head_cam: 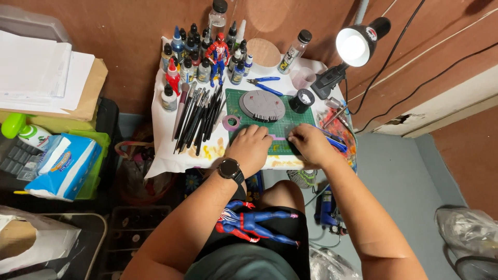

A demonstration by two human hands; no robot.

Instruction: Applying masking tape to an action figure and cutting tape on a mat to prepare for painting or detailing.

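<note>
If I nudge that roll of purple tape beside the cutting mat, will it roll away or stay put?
The purple tape roll lies flat on its side on the white table cover, so it would probably slide rather than roll. It looks small and thin, likely light. The brushes lying close on one side might stop it.

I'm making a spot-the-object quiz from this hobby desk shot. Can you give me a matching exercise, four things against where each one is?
Things:
1. Grey round base
2. Blue-handled pliers
3. Lying red-and-blue figure
4. Roll of purple tape

Places:
A. On the person's lap
B. On the green cutting mat
C. Left of the mat, beside the brushes
D. Behind the mat, near the bottles

Pairs: 1-B, 2-D, 3-A, 4-C
</note>
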